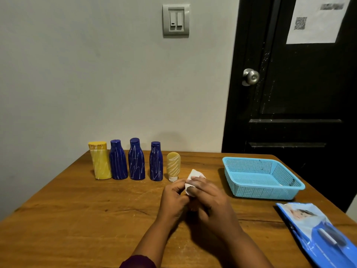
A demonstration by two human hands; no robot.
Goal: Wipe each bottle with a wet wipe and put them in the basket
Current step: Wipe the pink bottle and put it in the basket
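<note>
Brown wooden table [77, 219] fills the lower half of the view, and its near part, left of the arms, is bare scratched wood. At the near edge a dark purple sleeve [138, 262] shows on the left arm. Both hands are together over the middle of the table. The left hand [172, 196] has curled fingers and pinches the left side of a white wet wipe [193, 173]. The right hand [208, 196] lays its curled fingers over the wipe (the thumb is hidden). A blue and white soft packet [316, 229] lies at the right, and its lower end goes over the table edge.

Farther, near the right edge, a light blue plastic mesh basket [260, 192] stands with no bottle in it. A strip of free wood is between the basket and the hands.

The bottles stand upright in one row near the far edge, all marked with white scribbles. From the left they are:
- a yellow flat-topped plastic bottle [100, 163]
- a first dark blue plastic bottle [118, 161]
- a second dark blue plastic bottle [136, 160]
- a third dark blue plastic bottle [156, 163]
- an amber tube on a white cap [173, 165], just beyond the wipe

Behind is a pale grey wall [77, 74] with a grey double light switch [175, 20]. To the right is a black panelled door [289, 93] with a round metal knob [250, 77] and a white paper sheet [316, 26].
</note>
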